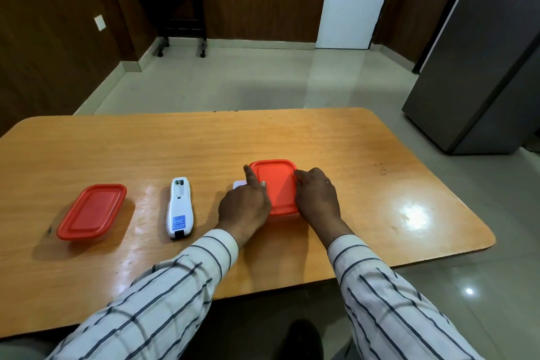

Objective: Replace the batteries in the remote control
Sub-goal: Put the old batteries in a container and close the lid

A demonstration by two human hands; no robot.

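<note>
Red-lidded square plastic box (276, 184) gripped between left hand (245, 207) and right hand (317, 196); white remote (179, 210) nearby

I see the white remote control (179, 209) lying face down, left of centre in the lower half of the frame, its length running up and down. Its battery bay at the upper end is uncovered. A blue label sits near its lower end. A small white piece (239, 184), probably its cover, lies to its right, partly hidden.
</note>
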